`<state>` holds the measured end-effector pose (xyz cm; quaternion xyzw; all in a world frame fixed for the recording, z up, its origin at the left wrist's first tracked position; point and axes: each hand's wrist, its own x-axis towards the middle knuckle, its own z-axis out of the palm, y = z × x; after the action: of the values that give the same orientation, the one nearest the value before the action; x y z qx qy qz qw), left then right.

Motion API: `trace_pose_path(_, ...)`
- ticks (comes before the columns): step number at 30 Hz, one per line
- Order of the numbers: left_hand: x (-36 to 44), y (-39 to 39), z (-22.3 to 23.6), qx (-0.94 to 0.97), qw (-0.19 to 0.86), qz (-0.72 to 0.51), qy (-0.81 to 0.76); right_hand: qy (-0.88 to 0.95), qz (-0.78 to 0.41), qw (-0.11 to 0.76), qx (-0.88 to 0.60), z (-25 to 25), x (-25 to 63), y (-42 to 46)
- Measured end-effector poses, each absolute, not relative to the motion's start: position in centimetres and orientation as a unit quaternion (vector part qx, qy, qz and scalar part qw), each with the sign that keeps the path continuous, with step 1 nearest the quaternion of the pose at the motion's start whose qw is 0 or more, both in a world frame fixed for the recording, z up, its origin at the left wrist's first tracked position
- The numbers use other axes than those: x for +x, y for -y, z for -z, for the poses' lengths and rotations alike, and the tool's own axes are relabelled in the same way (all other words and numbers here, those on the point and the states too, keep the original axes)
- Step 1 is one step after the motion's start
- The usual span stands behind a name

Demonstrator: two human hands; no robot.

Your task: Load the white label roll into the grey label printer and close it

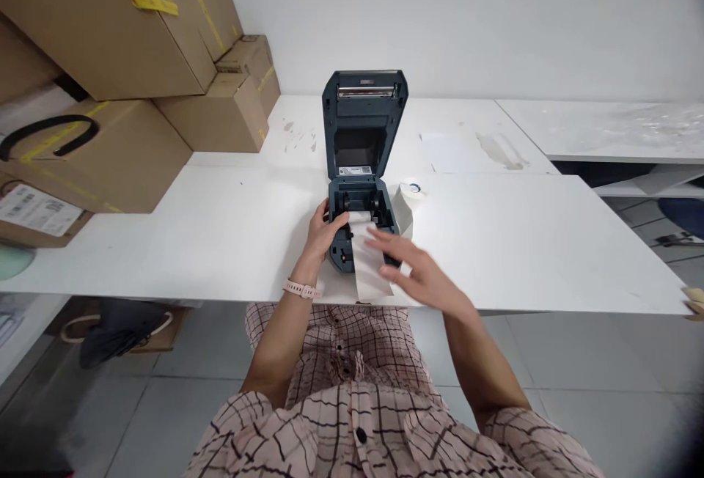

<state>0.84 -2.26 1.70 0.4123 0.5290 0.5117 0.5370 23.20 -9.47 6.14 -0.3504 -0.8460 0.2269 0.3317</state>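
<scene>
Both hands work at the open label printer [360, 192] at the centre of the frame. Our left hand [324, 232] is curled against the printer's left front corner, thumb resting on the edge of the paper bay, gripping nothing we can make out. Our right hand [415, 273] is spread flat, fingers apart, lying on the white paper strip [368, 262] that runs out of the bay toward us and ends at the near edge of the counter [550, 243]. The strip's long axis runs from the printer straight to our body, slightly tilted to the right at its lower end; our right hand covers its right margin, our left sits just beside its upper end, so the right is the nearer one to the loose end. The printer's lid stands upright behind the bay. Just to the right of the printer sits a small white roll [411, 190] on the counter. Stacked cardboard boxes [137, 60] fill the upper left of the frame. A pale wristwatch [301, 289] circles our left wrist, and a checked shirt fills the bottom centre.
</scene>
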Motion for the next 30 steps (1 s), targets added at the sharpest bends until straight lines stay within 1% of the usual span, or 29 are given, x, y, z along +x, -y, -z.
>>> trace_pose_path(3,1.0,4.3,-2.3,0.39,0.585,-0.481,-0.524,0.755,-0.197,0.489,-0.391,-8.4,24.8,4.2)
trace_pose_path(4,1.1,5.3,-2.6,0.386,0.597,-0.47,-0.523,0.729,-0.181,0.519,-0.408,-9.3,25.2,1.7)
trace_pose_path(6,1.3,7.6,-3.0,0.385,0.606,-0.463,-0.52,0.716,-0.196,0.523,-0.419,-11.2,25.3,-3.9)
trace_pose_path(9,1.1,10.3,-2.8,0.394,0.605,-0.468,-0.509,0.69,-0.278,0.513,-0.429,-14.0,24.0,-11.4)
trace_pose_path(11,0.7,11.3,-2.3,0.398,0.603,-0.478,-0.5,0.685,-0.341,0.491,-0.417,-15.3,22.8,-14.1)
trace_pose_path(12,0.4,11.5,-1.9,0.397,0.603,-0.484,-0.495,0.685,-0.354,0.487,-0.41,-15.7,22.3,-14.3)
trace_pose_path(14,-0.1,11.6,-1.3,0.386,0.607,-0.495,-0.487,0.692,-0.336,0.498,-0.4,-15.7,21.7,-12.8)
trace_pose_path(17,-0.9,11.3,-0.7,0.35,0.613,-0.509,-0.493,0.712,-0.239,0.52,-0.408,-14.2,21.8,-6.5)
trace_pose_path(21,-1.2,10.5,-1.4,0.36,0.578,-0.521,-0.515,0.749,-0.123,0.481,-0.44,-10.2,22.1,3.0)
trace_pose_path(23,-0.9,10.1,-2.1,0.394,0.543,-0.534,-0.515,0.764,-0.109,0.462,-0.437,-8.0,22.0,6.2)
trace_pose_path(26,0.1,9.4,-3.1,0.421,0.503,-0.549,-0.518,0.779,-0.127,0.433,-0.436,-5.3,21.7,8.9)
trace_pose_path(30,1.6,9.1,-3.5,0.422,0.515,-0.529,-0.526,0.787,-0.143,0.394,-0.452,-4.0,22.0,10.2)
